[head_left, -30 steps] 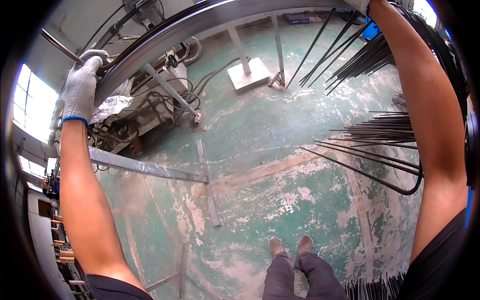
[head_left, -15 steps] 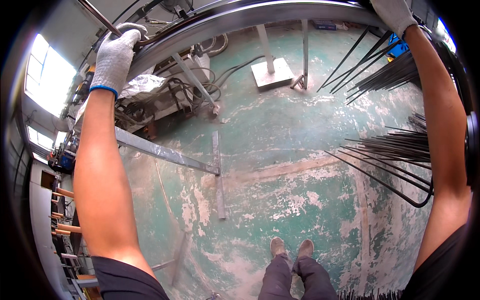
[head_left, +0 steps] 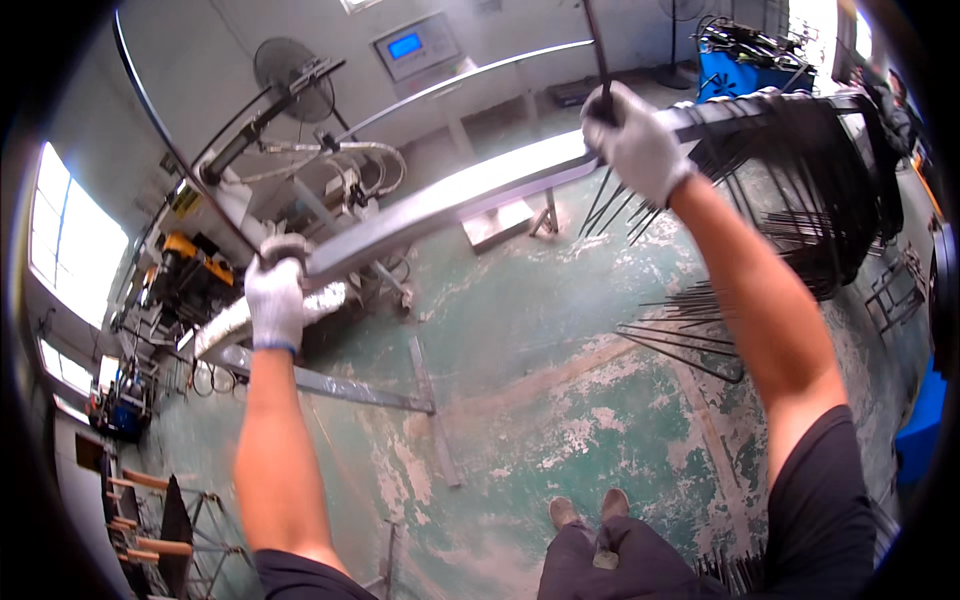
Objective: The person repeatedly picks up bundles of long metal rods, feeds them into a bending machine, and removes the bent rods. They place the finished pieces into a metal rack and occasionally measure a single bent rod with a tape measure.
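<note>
My left hand (head_left: 274, 308), in a white knit glove with a blue cuff, closes around the lower end of a thin dark metal rod (head_left: 180, 150) at the left end of a grey metal beam (head_left: 450, 200). The rod slants up and leftward out of view. Farther right, my right hand (head_left: 640, 150), also gloved, is shut on another upright dark rod length (head_left: 597, 45) just above the beam. Whether both lengths belong to one bent rod cannot be seen. Many dark bent rods (head_left: 800, 150) hang over the beam's right part.
Rod ends (head_left: 690, 320) jut out at right. A metal floor frame (head_left: 350, 390) lies at left, near machinery with a yellow part (head_left: 195, 255). Behind the beam are a fan (head_left: 293, 78), a control box (head_left: 417, 47) and a blue cart (head_left: 750, 75).
The view has tilted up, showing the back wall. My right hand has come inward from the far right, closer to my left hand, and a rod now shows in it. The left hand still grips its rod.
</note>
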